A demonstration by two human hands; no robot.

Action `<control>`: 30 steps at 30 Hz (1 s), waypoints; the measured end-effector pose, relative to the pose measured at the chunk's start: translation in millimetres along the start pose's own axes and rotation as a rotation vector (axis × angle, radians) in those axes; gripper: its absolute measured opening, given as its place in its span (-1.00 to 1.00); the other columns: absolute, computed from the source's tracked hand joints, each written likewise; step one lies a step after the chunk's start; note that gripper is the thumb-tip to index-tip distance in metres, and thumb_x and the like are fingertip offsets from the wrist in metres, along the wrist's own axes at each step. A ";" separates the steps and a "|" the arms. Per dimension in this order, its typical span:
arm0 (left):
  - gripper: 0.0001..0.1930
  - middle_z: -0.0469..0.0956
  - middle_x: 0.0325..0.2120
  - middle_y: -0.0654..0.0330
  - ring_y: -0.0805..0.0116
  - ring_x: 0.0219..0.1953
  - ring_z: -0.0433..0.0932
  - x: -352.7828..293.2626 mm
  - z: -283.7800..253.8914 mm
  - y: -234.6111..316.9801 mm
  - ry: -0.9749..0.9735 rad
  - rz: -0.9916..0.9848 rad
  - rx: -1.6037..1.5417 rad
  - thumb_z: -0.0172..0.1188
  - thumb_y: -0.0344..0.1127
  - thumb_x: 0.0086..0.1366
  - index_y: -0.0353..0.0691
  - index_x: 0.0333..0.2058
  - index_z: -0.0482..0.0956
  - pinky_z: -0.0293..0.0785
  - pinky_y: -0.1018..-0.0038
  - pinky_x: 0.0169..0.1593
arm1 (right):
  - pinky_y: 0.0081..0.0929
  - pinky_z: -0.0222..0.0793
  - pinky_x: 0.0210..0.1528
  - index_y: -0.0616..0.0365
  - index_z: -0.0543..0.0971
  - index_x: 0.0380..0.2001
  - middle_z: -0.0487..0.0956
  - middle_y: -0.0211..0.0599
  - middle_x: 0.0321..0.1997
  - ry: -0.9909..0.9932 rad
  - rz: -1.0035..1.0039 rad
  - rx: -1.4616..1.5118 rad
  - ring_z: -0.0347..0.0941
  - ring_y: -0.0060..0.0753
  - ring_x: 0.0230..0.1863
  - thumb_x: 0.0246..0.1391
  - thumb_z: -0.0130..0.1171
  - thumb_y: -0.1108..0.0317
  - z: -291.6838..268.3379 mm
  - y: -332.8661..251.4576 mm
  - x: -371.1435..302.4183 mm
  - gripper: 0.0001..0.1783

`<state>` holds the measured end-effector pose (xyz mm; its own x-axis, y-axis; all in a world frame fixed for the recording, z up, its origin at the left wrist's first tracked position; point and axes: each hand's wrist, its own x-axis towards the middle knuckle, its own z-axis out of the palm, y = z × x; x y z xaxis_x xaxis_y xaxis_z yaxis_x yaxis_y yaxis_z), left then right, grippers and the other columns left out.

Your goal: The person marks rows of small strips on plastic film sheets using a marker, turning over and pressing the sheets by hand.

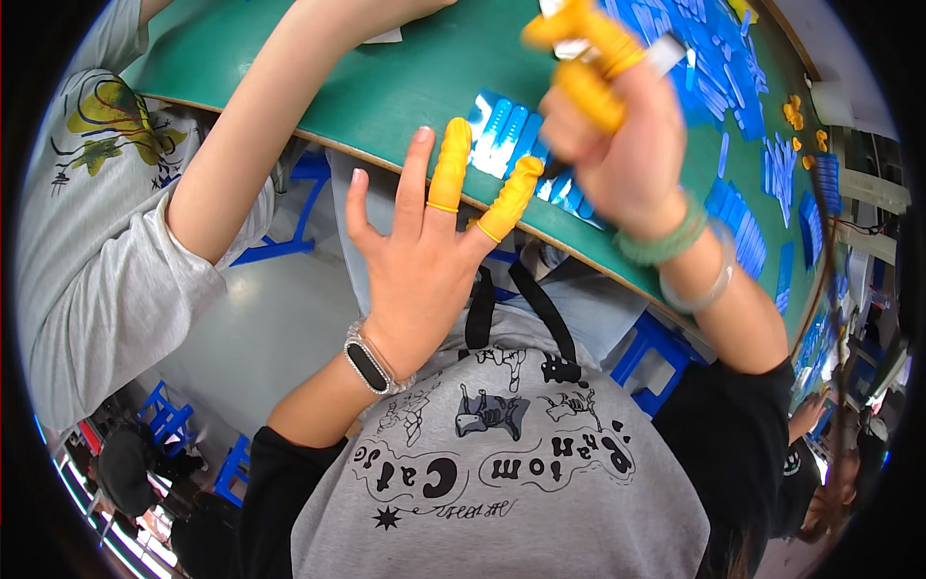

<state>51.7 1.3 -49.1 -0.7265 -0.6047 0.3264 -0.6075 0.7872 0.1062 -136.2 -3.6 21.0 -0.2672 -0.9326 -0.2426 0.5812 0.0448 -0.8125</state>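
Note:
My left hand (415, 241) is open, its fingers spread over the near edge of the green table, with yellow finger cots (449, 169) on two fingers. Its thumb is mostly hidden. Just beyond those fingertips lies a shiny blue sheet (492, 145) with rounded blue strips in a row. My right hand (627, 135), smeared by motion, is raised over the sheet's right part with its fingers curled in. Yellow cots cover several of its fingers. A pale bar with a dark end (667, 53) shows beside these fingers; its kind is too blurred to tell.
Many loose blue strips (709, 77) heap up on the green table (415, 82) at the far right, with blue stacks (738, 227) nearer. Small yellow pieces (793, 111) lie beyond. Another person's forearm (280, 106) reaches over the table at left. Blue stools (656, 357) stand below.

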 end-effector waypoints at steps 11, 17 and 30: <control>-0.36 0.35 0.28 0.01 0.12 0.38 0.23 2.7 -5.7 2.5 -0.035 -0.005 0.006 0.09 -0.40 0.20 0.47 0.22 0.43 -0.15 -0.20 0.29 | -0.63 -0.21 -0.73 0.19 0.54 -0.22 0.04 -0.64 -0.78 0.084 -0.091 0.124 -0.15 -0.70 -0.82 0.41 -0.08 0.11 -25.7 -2.2 22.4 -0.63; -0.34 0.33 0.29 0.01 0.11 0.38 0.22 1.1 -6.5 2.1 -0.024 0.005 0.016 0.09 -0.42 0.20 0.46 0.23 0.42 -0.15 -0.20 0.29 | -0.63 -0.18 -0.70 0.20 0.56 -0.19 0.08 -0.62 -0.75 0.048 -0.111 0.047 -0.10 -0.71 -0.78 0.38 -0.15 0.18 -36.7 0.9 25.2 -0.64; -0.38 0.30 0.30 -0.01 0.08 0.41 0.15 1.9 -11.0 4.6 -0.062 -0.008 0.038 0.20 -0.34 0.17 0.55 0.17 0.48 -0.14 -0.21 0.28 | -0.63 -0.21 -0.73 0.18 0.53 -0.21 0.05 -0.67 -0.79 0.056 -0.053 0.011 -0.13 -0.70 -0.81 0.42 -0.11 0.11 -24.1 -6.2 9.8 -0.63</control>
<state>51.0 5.1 -37.7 -0.7397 -0.6178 0.2668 -0.6238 0.7782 0.0726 -161.0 -4.4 10.9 -0.3400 -0.9121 -0.2292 0.5737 -0.0080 -0.8190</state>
